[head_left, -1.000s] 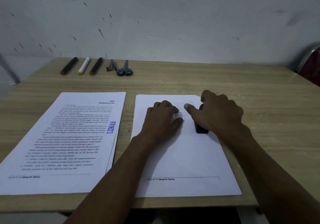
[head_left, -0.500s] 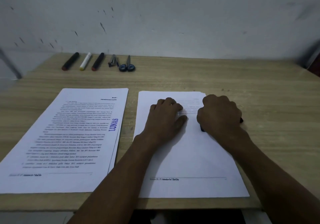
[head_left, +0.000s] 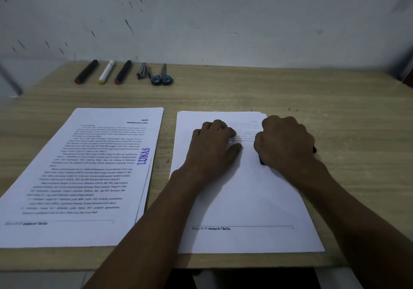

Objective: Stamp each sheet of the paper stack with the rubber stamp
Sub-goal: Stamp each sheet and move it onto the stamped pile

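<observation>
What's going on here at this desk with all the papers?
A person is stamping sheets. The right hand grips a black rubber stamp and presses it on the top sheet of the right stack, while the left hand holds that sheet flat. The left stack already shows a blue LUNAS mark. Markers and scissors lie at the far edge of the table.

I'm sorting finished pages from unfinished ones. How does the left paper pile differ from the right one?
The left pile shows a blue LUNAS stamp mark on its top sheet; the right pile shows none. The left pile lies untouched, while the left hand rests on the right pile and the right hand grips the stamp on it. Both are white printed sheets on the table.
</observation>
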Action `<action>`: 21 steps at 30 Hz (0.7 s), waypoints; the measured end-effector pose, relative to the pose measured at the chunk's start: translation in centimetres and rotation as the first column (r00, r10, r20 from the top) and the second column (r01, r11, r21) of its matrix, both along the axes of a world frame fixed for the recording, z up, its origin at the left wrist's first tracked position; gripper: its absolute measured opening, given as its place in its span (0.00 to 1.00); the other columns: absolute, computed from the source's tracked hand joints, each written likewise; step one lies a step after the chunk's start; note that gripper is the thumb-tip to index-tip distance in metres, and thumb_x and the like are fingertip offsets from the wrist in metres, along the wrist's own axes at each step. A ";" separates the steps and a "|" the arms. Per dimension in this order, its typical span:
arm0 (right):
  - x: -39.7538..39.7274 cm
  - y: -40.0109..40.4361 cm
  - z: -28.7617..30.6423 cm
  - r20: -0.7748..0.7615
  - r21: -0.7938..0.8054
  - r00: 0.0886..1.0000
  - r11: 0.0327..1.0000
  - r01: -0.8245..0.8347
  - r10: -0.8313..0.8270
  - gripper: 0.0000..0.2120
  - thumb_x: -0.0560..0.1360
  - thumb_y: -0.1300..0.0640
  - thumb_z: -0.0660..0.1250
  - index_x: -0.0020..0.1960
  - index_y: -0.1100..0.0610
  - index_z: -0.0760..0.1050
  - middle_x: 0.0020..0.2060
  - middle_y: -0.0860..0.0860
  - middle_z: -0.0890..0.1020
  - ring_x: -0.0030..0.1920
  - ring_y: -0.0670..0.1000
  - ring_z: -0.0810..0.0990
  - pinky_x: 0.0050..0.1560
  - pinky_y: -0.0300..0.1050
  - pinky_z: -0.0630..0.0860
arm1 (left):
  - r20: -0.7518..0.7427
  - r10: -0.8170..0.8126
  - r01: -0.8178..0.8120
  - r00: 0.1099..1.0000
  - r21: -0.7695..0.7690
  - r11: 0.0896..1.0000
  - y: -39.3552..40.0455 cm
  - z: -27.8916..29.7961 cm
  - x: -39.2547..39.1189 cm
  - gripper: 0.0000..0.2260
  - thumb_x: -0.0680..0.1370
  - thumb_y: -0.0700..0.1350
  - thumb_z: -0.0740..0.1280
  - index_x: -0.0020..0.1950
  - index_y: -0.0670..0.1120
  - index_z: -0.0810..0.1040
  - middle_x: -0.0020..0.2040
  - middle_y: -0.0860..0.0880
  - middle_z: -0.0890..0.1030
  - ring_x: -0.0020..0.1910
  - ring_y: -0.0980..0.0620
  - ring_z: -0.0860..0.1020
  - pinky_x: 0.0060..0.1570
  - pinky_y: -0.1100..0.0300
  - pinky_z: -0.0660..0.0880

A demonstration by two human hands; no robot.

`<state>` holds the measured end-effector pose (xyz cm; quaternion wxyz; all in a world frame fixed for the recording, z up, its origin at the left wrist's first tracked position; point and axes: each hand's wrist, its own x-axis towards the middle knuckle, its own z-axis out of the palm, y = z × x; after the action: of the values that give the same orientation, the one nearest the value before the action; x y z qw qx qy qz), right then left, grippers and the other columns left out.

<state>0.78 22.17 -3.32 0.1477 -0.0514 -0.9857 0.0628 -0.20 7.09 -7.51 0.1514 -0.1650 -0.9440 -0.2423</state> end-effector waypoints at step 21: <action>0.6 0.1 1.8 0.133 -0.076 0.991 0.997 0.014 -0.004 0.16 0.72 0.43 0.58 0.48 0.55 0.64 0.36 0.50 0.66 0.41 0.57 0.68 0.43 0.49 0.63 | -0.006 0.062 -0.062 0.998 0.006 0.998 0.4 -0.2 0.3 0.13 0.73 0.52 0.64 0.55 0.52 0.79 0.57 0.53 0.77 0.58 0.49 0.73 0.56 0.53 0.69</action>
<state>1.37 22.31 -1.51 0.0798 -0.0656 -0.9900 0.0966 0.15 7.52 -7.68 0.1624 -0.1359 -0.9474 -0.2398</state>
